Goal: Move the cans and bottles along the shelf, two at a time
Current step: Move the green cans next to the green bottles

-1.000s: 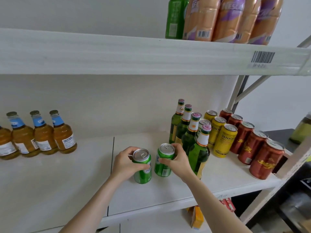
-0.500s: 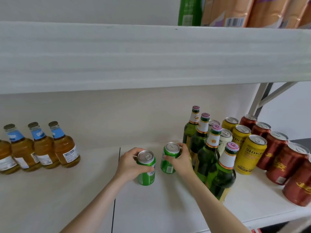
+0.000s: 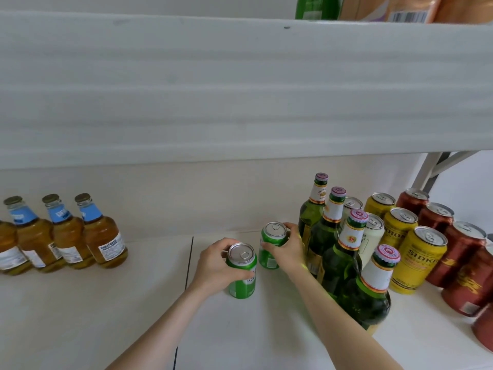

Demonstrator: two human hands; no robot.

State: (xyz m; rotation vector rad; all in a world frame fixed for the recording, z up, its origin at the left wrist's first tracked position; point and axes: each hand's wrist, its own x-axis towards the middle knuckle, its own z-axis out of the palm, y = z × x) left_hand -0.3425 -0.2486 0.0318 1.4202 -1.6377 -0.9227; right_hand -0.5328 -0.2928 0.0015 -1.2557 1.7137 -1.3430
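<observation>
left hand [image 3: 213, 263] wraps near green can [image 3: 241, 272], right hand [image 3: 286, 248] wraps far green can [image 3: 272, 245], both mid-shelf [image 3: 106, 303] beside green bottles [image 3: 344, 260] | likely rigid, smooth, slippery; grip mid-wall | full or empty unknowable; can bases on shelf or lifted unclear; red cans [image 3: 464, 265] cut off at right edge

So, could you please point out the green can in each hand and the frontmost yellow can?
Left-hand green can [image 3: 242, 279], head view, on its side wall.
Right-hand green can [image 3: 274, 230], head view, on its lid.
Frontmost yellow can [image 3: 418, 263], head view, on its label.
</observation>
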